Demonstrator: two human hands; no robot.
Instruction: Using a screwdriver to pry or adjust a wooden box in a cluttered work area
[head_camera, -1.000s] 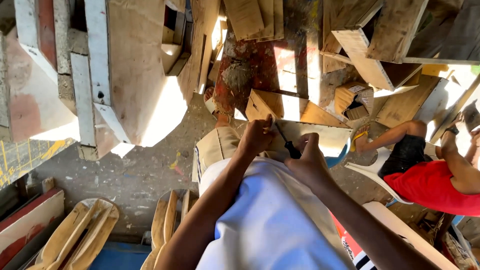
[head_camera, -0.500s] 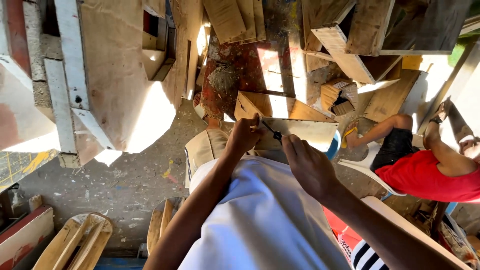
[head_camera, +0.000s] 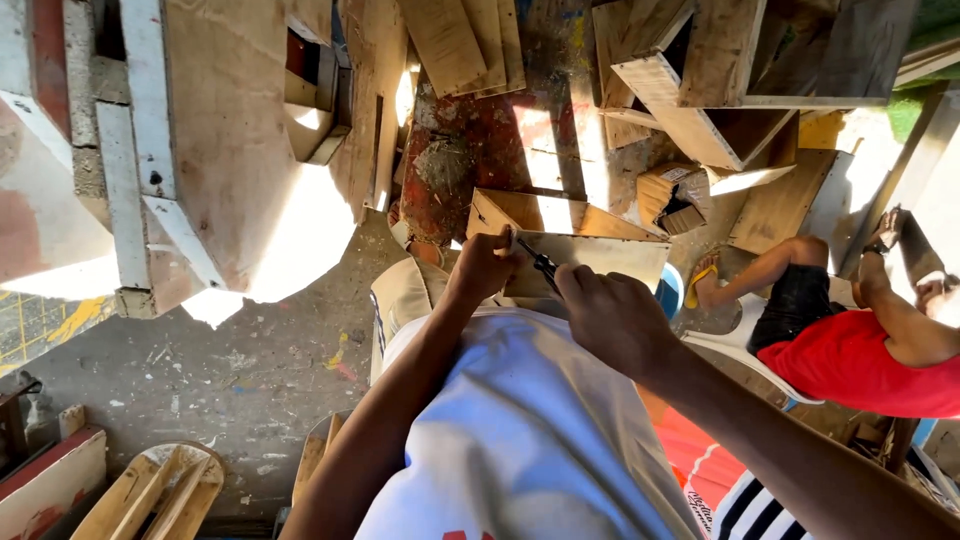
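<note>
- The left hand (head_camera: 485, 265) is curled shut on the near edge of a plywood panel (head_camera: 600, 252), fingers folded over it
- The right hand (head_camera: 615, 318) is a closed fist around a dark tool (head_camera: 538, 262), whose tip lies on the panel just beside the left hand
- The panel lies in front of the person's white shirt (head_camera: 520, 440), with a wooden box (head_camera: 540, 212) right behind it
- A second person in a red shirt (head_camera: 860, 362) sits to the right on a white chair (head_camera: 745, 345)
- More boards (head_camera: 470, 40) lie stacked beyond
</note>
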